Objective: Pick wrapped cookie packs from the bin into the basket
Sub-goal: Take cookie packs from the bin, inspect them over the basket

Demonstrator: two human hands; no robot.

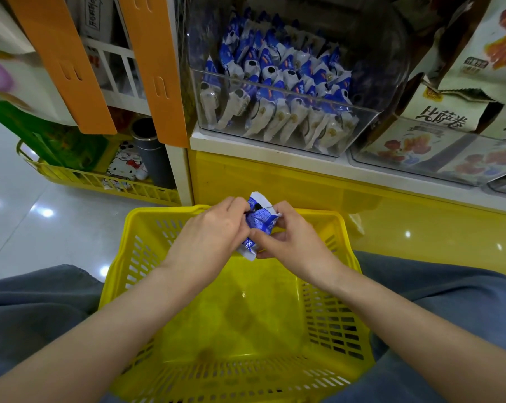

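Observation:
A yellow plastic basket sits between my knees, and I see no packs on its floor. Over its far rim, both hands hold blue-and-white wrapped cookie packs. My left hand grips them from the left. My right hand pinches them from the right and below. How many packs are in the bunch is unclear. Above, on the white shelf, stands a clear bin filled with several more of the same cookie packs.
Right of the bin lie boxed snacks and another clear tray. Orange shelf posts rise at the left. A second yellow basket with goods stands on the glossy floor at left. The yellow shelf base is just beyond my basket.

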